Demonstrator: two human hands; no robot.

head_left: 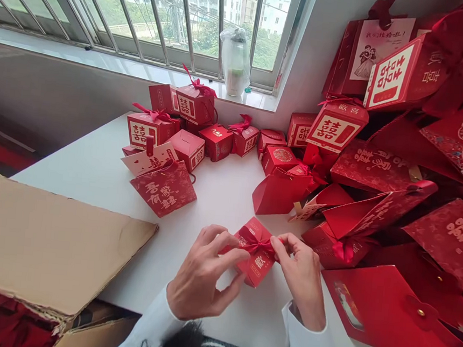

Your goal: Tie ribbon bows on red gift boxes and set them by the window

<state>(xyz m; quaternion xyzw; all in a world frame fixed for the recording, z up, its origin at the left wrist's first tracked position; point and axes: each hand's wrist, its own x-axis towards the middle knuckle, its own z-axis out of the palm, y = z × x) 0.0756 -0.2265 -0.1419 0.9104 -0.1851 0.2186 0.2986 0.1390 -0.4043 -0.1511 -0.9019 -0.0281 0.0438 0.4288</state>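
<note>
Centrally: small red cardboard box [262,265] w/ shiny red ribbon bow [259,244], on smooth white table [224,192]. Prob. light, stiff but dentable, w/ soft, maybe slippery ribbon. Best steadied by sides, bow by loops. Right hand [303,271]: pinching bow's right end. Left hand [204,274]: fingers curved over box's left, hiding it partly; can't tell if gripping ribbon. Heaped to right, cut off by frame: red paper bags and boxes [372,167]. Lower left: brown corrugated carton [48,233], dark red contents [0,318] hard to make out.

A small lettered red box [259,270] with a ribbon bow [260,245] sits on the table [230,189].
</note>
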